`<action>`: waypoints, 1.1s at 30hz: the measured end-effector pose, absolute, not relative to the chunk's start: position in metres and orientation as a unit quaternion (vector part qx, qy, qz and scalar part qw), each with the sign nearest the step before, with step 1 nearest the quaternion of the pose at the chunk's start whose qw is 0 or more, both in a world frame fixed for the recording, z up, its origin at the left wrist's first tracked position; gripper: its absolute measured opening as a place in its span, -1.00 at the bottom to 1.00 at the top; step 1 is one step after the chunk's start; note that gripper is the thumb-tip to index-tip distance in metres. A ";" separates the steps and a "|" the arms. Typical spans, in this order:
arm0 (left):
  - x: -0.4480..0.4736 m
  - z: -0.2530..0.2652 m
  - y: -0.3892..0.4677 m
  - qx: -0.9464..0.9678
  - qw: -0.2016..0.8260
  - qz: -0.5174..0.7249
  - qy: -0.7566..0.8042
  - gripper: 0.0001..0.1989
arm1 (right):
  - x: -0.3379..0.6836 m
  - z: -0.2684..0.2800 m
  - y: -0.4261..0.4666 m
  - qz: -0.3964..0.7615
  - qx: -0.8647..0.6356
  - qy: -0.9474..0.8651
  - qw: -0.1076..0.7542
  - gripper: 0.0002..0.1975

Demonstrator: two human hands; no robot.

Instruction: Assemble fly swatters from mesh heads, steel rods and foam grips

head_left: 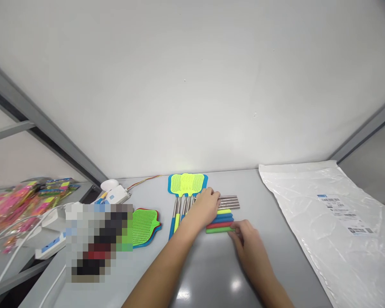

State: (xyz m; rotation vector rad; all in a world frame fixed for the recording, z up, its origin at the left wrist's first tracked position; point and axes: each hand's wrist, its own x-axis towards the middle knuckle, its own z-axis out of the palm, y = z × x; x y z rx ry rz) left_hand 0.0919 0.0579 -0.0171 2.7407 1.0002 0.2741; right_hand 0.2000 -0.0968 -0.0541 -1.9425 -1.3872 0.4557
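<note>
Several fly swatters [188, 184] with yellow and blue heads, metal shafts and coloured handles lie side by side in the middle of the table. My left hand [207, 207] reaches across their shafts, its fingers curled at the left ends of a row of bare metal rods [229, 202]; whatever it grips is hidden. Below the rods lie handle tubes in yellow, blue, red and green. Thumb and fingers of my right hand [246, 237] close at the right end of the green handle tube [218, 229]. Loose swatter heads [144, 226], green on top of red and blue, are stacked at the left.
A large white plastic mailing bag [333, 231] with labels covers the right side of the table [211, 278]. Power strips [53, 246] and white cables are at the left, beside a pixelated area. Colourful plastic-wrapped packets [28, 209] lie further left. A white wall [192, 94] stands behind.
</note>
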 end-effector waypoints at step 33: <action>0.028 -0.004 0.016 0.878 0.101 0.208 0.419 -0.75 | 0.208 -0.067 -0.102 0.175 -0.742 -0.552 0.338 -0.80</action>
